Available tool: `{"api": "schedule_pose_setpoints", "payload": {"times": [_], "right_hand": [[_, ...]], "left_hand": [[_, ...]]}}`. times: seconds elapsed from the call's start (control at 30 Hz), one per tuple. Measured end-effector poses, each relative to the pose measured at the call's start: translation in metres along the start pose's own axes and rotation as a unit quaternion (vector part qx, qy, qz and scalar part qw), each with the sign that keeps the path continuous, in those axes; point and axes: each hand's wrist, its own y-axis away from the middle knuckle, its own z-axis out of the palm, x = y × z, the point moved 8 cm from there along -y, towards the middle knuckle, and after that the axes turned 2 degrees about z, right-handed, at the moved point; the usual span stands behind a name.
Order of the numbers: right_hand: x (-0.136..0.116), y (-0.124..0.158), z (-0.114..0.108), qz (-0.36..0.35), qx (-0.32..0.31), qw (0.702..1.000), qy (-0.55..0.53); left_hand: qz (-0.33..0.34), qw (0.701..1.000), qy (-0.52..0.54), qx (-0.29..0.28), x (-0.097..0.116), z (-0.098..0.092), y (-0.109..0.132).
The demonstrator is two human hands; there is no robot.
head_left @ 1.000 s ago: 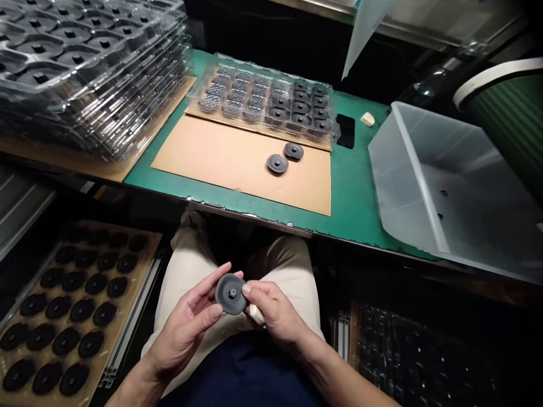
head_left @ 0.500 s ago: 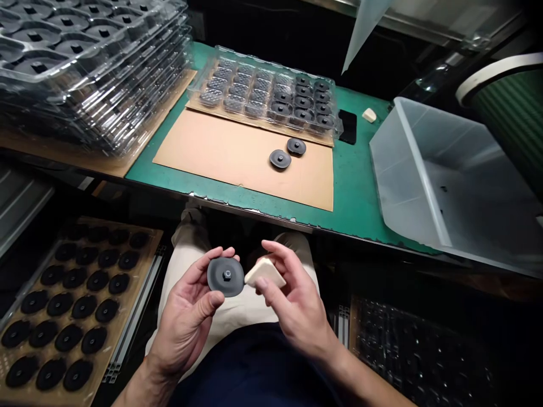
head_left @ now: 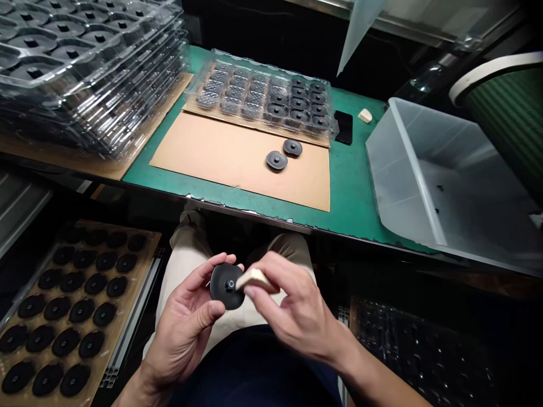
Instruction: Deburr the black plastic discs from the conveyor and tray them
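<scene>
Above my lap, my left hand [head_left: 193, 314] grips a black, rounded disc [head_left: 221, 287] by its edge, thumb at the front and fingers behind. A small raised stud stands at the disc's centre. My right hand [head_left: 292, 305] pinches a cream-coloured block [head_left: 259, 279], perhaps a sponge or eraser, between thumb and fingers. The block's tip is at the disc's face, right beside the stud. Two similar black discs, a nearer one [head_left: 276, 160] and a farther one [head_left: 292, 148], lie on the cardboard sheet [head_left: 212, 152] on the green table.
Behind the cardboard, a clear tray [head_left: 254, 93] holds discs in its right part. Stacked filled trays [head_left: 93, 73] stand at left. A phone [head_left: 343, 127], another cream block [head_left: 365, 116] and a translucent bin [head_left: 394, 169] are at right. A tray of discs [head_left: 76, 305] sits lower left.
My right hand has brought the cream block leftward onto the disc's face near the stud, turning over it. The disc has tilted slightly in my left hand. The view has shifted a little.
</scene>
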Motion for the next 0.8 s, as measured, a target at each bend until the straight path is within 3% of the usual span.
{"api": "schedule_pose_setpoints", "payload": {"times": [0.1, 0.23, 0.4, 0.53, 0.67, 0.8], "right_hand": [[0.000, -0.004, 0.002, -0.009, -0.033, 0.999, 0.000], [-0.003, -0.006, -0.002, -0.033, 0.029, 0.998, 0.048], [0.004, -0.002, 0.014, 0.036, -0.009, 0.999, 0.003], [0.000, -0.003, 0.008, 0.016, 0.056, 0.997, 0.046], [0.004, -0.003, 0.015, 0.046, -0.007, 0.999, 0.000], [-0.005, -0.006, 0.005, -0.025, 0.040, 0.998, 0.053]], "left_hand": [[-0.022, 1.000, 0.015, -0.005, -0.004, 0.000, 0.001], [-0.044, 0.999, 0.018, 0.008, -0.010, -0.002, 0.002], [-0.021, 0.997, 0.028, 0.065, -0.009, -0.009, 0.001], [-0.019, 0.997, 0.025, 0.071, -0.011, -0.009, 0.001], [0.002, 0.996, 0.038, 0.078, -0.005, -0.011, 0.002], [-0.056, 0.997, 0.030, 0.041, -0.012, -0.006, 0.002]]}}
